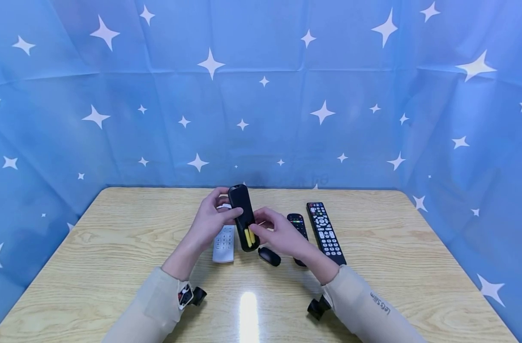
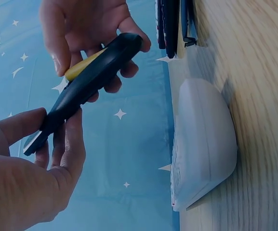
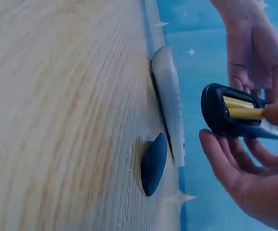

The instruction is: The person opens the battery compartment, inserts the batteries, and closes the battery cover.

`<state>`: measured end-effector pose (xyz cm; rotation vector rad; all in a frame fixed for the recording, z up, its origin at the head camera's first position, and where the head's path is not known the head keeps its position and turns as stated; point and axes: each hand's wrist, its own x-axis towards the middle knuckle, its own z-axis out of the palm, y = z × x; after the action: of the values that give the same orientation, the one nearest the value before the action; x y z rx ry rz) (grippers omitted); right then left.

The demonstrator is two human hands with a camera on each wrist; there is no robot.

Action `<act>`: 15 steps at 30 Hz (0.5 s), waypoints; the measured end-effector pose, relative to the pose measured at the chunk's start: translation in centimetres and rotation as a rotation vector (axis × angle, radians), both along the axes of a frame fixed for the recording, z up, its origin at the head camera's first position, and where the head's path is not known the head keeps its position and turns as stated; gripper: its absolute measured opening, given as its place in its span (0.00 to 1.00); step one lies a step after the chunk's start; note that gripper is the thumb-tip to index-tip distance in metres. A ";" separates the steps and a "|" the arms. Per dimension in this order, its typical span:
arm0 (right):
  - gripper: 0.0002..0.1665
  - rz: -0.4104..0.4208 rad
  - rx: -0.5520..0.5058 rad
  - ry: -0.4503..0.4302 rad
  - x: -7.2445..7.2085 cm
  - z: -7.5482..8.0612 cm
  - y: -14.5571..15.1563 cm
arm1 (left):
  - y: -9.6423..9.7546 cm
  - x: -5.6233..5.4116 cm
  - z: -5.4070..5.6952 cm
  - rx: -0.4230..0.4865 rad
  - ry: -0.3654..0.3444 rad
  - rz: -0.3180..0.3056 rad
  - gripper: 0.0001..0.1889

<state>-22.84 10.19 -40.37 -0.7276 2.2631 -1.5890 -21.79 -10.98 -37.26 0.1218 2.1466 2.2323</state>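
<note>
My left hand grips a black remote control by its upper part, thumb on the back face. The remote is raised above the table, its back towards me and its battery bay uncovered. Two yellow batteries lie side by side in the bay; one has an end standing proud in the left wrist view. My right hand holds the remote's lower end, thumb pressing on a yellow battery and fingers curled behind the casing. A small black battery cover lies on the table below the right hand.
A white remote lies on the wooden table behind the held one. To the right are a black remote, partly hidden by my right hand, and a longer black remote. A blue starry curtain hangs behind.
</note>
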 end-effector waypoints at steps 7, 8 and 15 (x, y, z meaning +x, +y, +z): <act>0.19 0.027 -0.016 -0.058 0.1 0.1 0.0 | -0.1 0.0 -0.1 0.000 0.005 -0.007 0.24; 0.18 0.029 -0.020 -0.062 0.1 0.1 0.0 | -0.1 0.0 -0.1 0.001 0.006 -0.008 0.24; 0.15 0.041 -0.050 -0.068 0.1 0.1 0.0 | -0.1 0.0 -0.3 0.002 0.017 -0.014 0.23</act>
<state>-22.73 10.18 -40.27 -0.7170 2.1538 -1.6319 -21.78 -11.09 -37.52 0.1561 2.1444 2.2341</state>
